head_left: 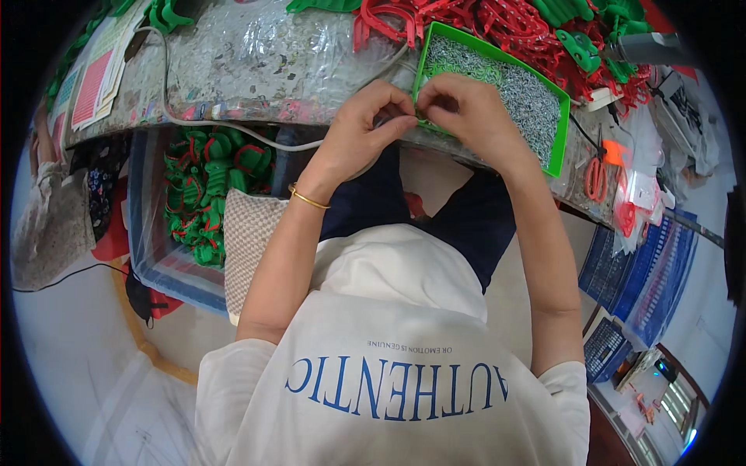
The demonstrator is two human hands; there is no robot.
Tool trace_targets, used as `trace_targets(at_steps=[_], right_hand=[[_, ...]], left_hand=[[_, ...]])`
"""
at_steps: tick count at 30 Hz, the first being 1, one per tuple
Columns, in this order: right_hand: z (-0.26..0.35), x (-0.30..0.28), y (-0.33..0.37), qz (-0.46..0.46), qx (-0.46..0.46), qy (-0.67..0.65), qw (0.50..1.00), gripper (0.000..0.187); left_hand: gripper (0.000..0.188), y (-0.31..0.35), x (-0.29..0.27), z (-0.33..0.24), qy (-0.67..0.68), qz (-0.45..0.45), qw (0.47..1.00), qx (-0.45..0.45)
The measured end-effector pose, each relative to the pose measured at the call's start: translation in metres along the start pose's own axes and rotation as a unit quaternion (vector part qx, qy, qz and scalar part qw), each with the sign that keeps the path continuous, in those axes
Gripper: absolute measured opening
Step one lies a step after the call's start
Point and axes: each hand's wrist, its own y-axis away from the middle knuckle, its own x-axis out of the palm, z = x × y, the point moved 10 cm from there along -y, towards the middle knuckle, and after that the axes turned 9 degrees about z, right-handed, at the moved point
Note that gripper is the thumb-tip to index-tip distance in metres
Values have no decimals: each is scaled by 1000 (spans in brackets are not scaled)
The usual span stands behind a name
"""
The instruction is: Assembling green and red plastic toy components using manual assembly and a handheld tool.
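My left hand (367, 128) and my right hand (470, 116) meet at the table's near edge, fingertips almost touching. Thumb and forefinger are pinched together on each. Whatever lies between the fingertips is too small and covered to make out. Just beyond my right hand sits a bright green tray (562, 132), partly hidden by it. Many small silver metal pieces (532, 97), like screws, fill the tray, with some small green bits (462, 68) toward its left side.
Red plastic parts (505, 31) and green plastic parts (579, 50) are heaped behind the tray. Orange-handled scissors (596, 180) lie at right. A white cable (167, 85) crosses the table. A blue crate (140, 225) at left holds green-and-red pieces (210, 186). Another person's sleeve (50, 210) shows far left.
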Motion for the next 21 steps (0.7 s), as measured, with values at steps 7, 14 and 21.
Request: trace_targets(at_steps=[7, 14, 21], right_hand=[[-31, -18, 2, -53, 58, -154, 985, 11], [-47, -52, -1, -169, 53, -77, 981, 12], [-28, -35, 11, -87, 31, 8, 996, 12]], left_hand=[[13, 0, -1, 2, 0, 9, 1000, -6], [14, -3, 4, 3, 14, 24, 999, -19], [14, 0, -1, 7, 23, 10, 999, -27]])
